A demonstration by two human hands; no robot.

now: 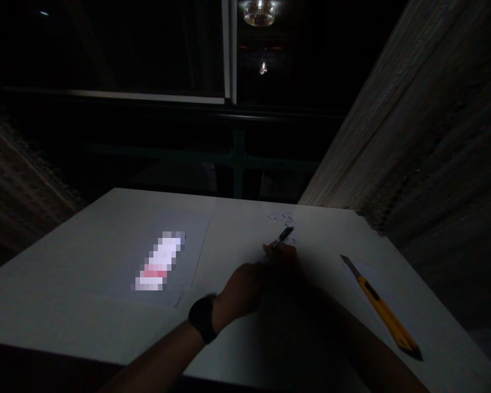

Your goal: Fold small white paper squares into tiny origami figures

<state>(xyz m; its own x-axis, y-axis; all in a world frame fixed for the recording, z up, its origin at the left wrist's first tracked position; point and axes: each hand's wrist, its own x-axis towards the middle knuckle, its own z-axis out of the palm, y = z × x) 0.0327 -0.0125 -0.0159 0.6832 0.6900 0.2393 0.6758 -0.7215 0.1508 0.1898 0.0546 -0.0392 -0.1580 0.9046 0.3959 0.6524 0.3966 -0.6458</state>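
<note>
A dark pen [285,234] slants up to the right from my right hand [284,257], whose fingers are closed around its lower part. Close beside it on the left, my left hand [245,286] rests low over the white table [237,234], with a black watch [203,318] on the wrist. Its fingers are curled; shadow hides anything they hold. Several small paper pieces with dark marks [275,217] lie just beyond the pen. A yellow utility knife [382,311] lies to the right of my right forearm, its blade out and pointing away from me.
On the left, a bright pixelated rectangle [157,262] lies over a large paper sheet [196,245]. Another piece of paper [368,270] is partly under the knife. Curtains [364,109] hang on the right and left. A dark window with a pale frame [229,49] stands behind the table.
</note>
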